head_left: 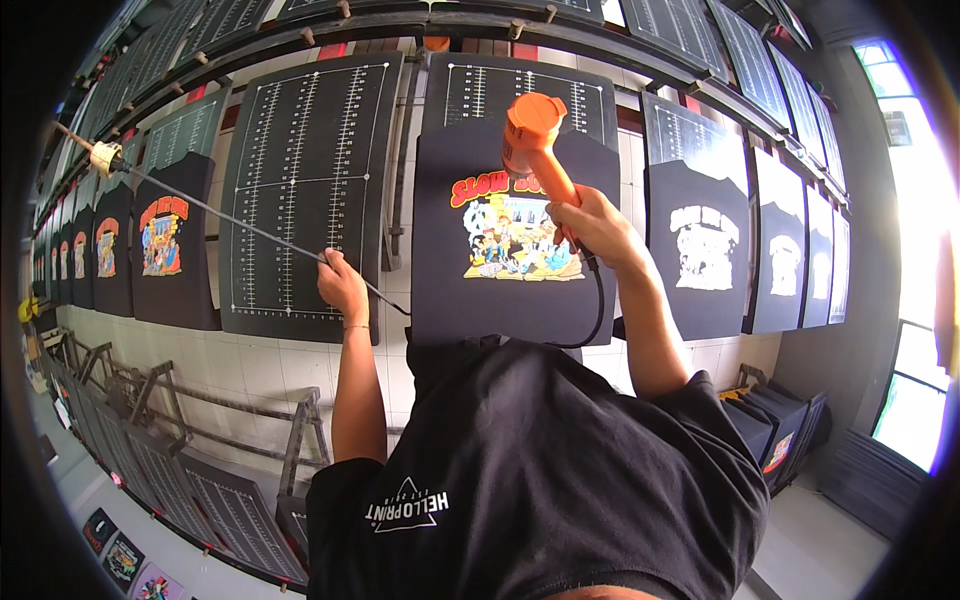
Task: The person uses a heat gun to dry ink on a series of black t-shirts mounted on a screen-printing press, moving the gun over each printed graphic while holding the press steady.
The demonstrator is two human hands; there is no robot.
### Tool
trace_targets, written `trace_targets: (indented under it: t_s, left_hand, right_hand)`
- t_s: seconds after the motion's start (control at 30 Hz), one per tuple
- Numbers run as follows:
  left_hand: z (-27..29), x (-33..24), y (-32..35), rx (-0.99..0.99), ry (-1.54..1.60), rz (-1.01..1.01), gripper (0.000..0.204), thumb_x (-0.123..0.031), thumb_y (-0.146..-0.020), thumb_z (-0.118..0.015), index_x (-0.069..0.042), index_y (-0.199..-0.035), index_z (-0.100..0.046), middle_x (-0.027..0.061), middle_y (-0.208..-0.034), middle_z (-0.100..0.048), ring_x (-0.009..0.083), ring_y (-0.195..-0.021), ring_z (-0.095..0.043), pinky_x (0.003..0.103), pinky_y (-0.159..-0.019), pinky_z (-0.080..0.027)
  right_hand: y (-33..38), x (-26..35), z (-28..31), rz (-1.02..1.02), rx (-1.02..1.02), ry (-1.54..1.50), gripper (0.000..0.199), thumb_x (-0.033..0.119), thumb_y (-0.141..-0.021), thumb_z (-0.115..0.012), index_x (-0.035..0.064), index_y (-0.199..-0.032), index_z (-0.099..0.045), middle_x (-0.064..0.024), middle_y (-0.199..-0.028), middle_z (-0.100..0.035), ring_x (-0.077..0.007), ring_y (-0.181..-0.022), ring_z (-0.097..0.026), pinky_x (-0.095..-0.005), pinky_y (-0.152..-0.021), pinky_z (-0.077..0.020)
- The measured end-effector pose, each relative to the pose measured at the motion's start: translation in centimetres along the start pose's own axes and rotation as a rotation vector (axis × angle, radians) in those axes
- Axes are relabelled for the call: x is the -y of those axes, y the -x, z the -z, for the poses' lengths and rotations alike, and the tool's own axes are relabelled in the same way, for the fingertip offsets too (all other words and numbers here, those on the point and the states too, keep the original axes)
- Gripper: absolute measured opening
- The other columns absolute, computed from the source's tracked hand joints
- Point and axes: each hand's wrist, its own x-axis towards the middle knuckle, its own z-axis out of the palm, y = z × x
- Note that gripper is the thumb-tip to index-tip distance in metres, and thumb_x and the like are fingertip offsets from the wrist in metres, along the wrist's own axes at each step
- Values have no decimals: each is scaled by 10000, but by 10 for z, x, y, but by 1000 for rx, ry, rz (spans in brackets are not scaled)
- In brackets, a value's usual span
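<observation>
My right hand [602, 228] is wrapped round the handle of an orange hair dryer [533, 122], held over a black T-shirt [450, 310] on a board in front of me. A colourful cartoon print [515, 245] covers the shirt's middle; the dryer and my hand hide part of it. From the handle a black cable curves down and out of sight behind my own shirt. The fingers of my left hand [343, 288] are closed on a thin dark cord [240, 225]. It runs taut to the upper left, where a cream-coloured connector [104, 157] sits on it.
Just left is a bare black printing board [300, 180] with white scale marks. More boards with black shirts stand in rows on both sides; the shirt [700, 240] on the right has a paler print. Metal frames [230, 400] stand behind me, and a bright window [915, 230] is far right.
</observation>
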Motion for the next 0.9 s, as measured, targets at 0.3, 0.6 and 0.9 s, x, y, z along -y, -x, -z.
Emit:
trace_targets:
  t_s: [0.3, 0.6, 0.9]
  left_hand:
    - [6, -7, 0, 51, 76, 43, 435, -334, -1004, -430, -2, -804, -626, 144, -682, -632, 353, -649, -622, 459, -628, -452]
    - [12, -8, -5, 88, 314, 67, 410, -310, -1026, -419, -13, -794, -580, 53, -626, -545, 196, -588, -543, 363, -579, -428]
    - [61, -12, -2, 684, 508, 260, 359, -300, -1030, -431, -42, -803, -535, 70, -656, -592, 171, -589, -642, 279, -553, -536]
  right_hand:
    - [5, 0, 8, 1, -11, -61, 272, 232, -882, -599, -29, -957, -585, -58, -685, -601, -98, -560, -566, -245, -497, -442]
    - [8, -10, 12, -23, -51, -72, 270, 218, -887, -594, -41, -961, -594, -57, -669, -601, -92, -511, -536, -238, -480, -428]
    - [12, -18, 12, 5, -110, -37, 266, 216, -879, -597, -31, -977, -594, -56, -675, -604, -94, -527, -551, -238, -499, -446]
